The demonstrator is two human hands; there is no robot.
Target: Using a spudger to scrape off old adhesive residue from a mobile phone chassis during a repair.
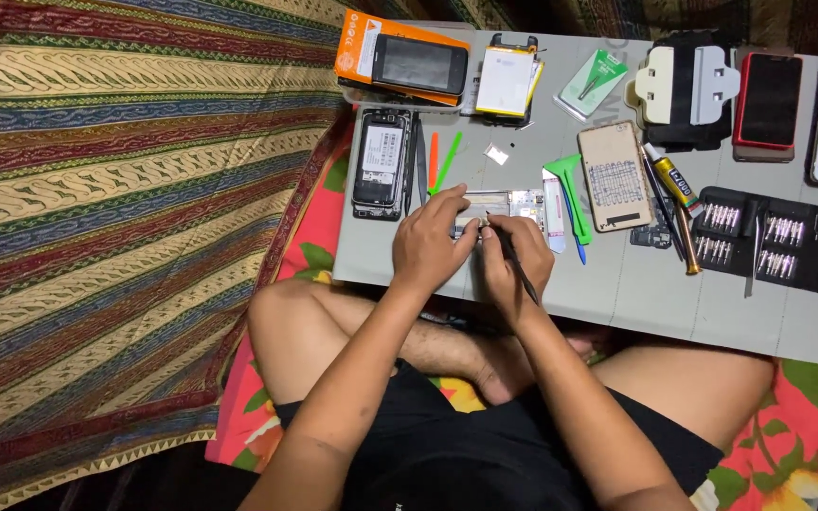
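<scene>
grey board (617, 293) on lap, striped cloth (106, 189) beside, phones scattered.

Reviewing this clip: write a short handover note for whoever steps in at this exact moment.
Left hand presses down on the opened phone frame on the grey board.
Right hand holds a thin dark tool, tip at the frame.
Another opened phone lies to the left; screwdriver bit case to the right.
Done: frame lies open.
Left: work at the tool tip.
</scene>
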